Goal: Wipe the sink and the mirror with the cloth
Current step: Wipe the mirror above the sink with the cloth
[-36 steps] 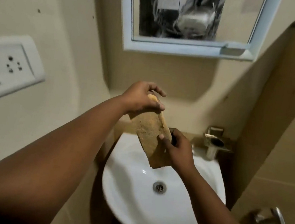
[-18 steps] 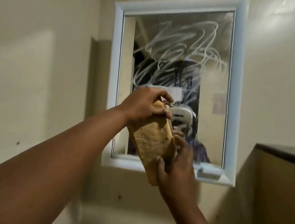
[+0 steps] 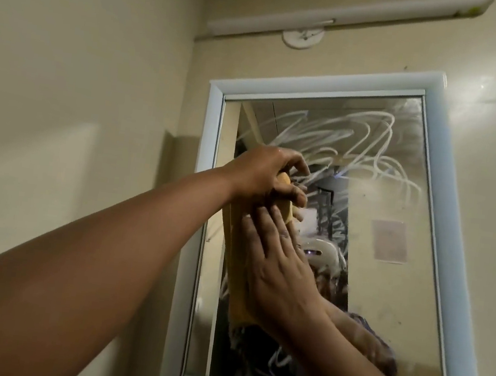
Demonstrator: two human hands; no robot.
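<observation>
Your left hand (image 3: 268, 174) grips the top edge of the yellow cloth (image 3: 235, 267), fingers curled round it, up against the left part of the mirror (image 3: 394, 206). Just right of it, your right hand (image 3: 277, 269) lies flat on the cloth with straight fingers, pressing it to the glass. You look to be on the mirror step; the sink is out of view. White smears loop across the upper glass, so next sweep the cloth firmly up and rightward through them.
</observation>
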